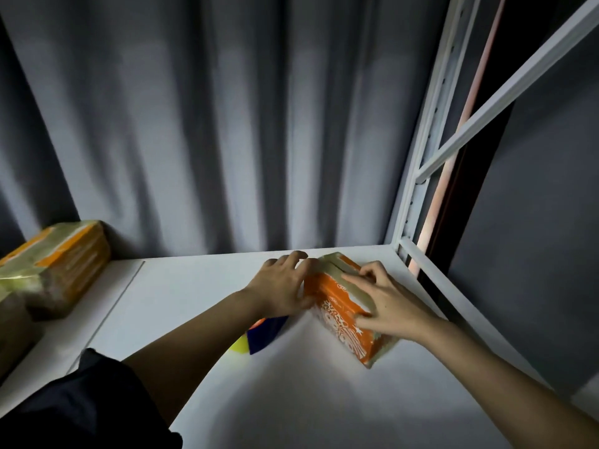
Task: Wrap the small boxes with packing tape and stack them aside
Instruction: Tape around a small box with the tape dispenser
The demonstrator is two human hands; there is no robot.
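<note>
Fingers of the right hand lay flat along the tape on the box; left hand gripped its far end, near the worktop's back right corner. Best pressed outward, firmly, corners last.

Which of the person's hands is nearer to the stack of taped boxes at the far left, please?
Left. The left hand grips the orange box's left end, on the stack's side; the right hand presses the box farther right.
</note>
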